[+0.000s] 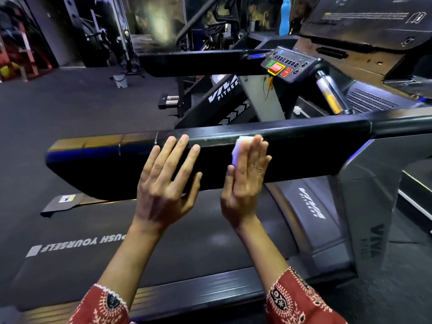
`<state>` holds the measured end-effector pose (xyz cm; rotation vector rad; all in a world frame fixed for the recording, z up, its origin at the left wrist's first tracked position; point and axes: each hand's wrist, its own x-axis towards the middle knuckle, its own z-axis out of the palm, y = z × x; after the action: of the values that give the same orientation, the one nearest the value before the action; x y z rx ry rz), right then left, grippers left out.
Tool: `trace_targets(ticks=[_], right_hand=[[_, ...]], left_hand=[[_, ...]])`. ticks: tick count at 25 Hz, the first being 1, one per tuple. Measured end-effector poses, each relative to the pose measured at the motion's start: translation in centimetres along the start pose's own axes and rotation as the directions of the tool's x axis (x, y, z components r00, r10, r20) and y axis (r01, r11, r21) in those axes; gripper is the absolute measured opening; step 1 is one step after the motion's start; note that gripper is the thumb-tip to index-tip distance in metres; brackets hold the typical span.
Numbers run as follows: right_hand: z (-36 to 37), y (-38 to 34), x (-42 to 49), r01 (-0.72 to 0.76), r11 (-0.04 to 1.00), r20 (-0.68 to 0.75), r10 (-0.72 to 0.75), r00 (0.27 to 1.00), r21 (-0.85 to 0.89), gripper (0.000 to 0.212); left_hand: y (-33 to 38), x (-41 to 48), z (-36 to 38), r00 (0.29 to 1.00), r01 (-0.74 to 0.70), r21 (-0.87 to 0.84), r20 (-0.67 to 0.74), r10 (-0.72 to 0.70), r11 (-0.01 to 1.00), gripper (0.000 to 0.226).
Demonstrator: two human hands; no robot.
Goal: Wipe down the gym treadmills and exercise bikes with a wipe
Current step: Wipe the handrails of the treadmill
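2 hands (left hand (163,183), right hand (245,185)), 1 wipe (239,148), 1 ctrl panel (285,63), 1 bucket (120,80), 1 bottle (284,17)

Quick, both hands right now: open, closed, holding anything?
Left hand: open, fingers flat on the handrail.
Right hand: open, flat, pressing the wipe on the handrail.

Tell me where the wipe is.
In the head view, the wipe is pressed under the right hand on the treadmill's black handrail, just right of the left hand.
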<state>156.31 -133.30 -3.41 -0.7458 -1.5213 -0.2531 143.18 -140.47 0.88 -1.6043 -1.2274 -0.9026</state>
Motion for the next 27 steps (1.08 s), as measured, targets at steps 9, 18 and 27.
trace_targets(ticks=[9, 18, 27], right_hand=[[-0.9, -0.9, 4.0, 0.251, 0.961, 0.079, -0.243, 0.967, -0.118, 0.039], [-3.2, 2.9, 6.2, 0.247, 0.934, 0.105, -0.227, 0.968, -0.26, 0.041], [-6.1, 6.5, 8.5, 0.068, 0.965, 0.082, -0.048, 0.995, -0.253, 0.029]], left_hand=[[-0.3, 1.1, 0.1, 0.999, 0.041, -0.05, -0.019, -0.042, 0.998, 0.038], [2.1, 3.6, 1.4, 0.996, 0.082, -0.073, -0.015, -0.083, 0.994, 0.036], [5.7, 5.7, 3.0, 0.993, 0.115, -0.091, 0.012, -0.115, 0.989, 0.037]])
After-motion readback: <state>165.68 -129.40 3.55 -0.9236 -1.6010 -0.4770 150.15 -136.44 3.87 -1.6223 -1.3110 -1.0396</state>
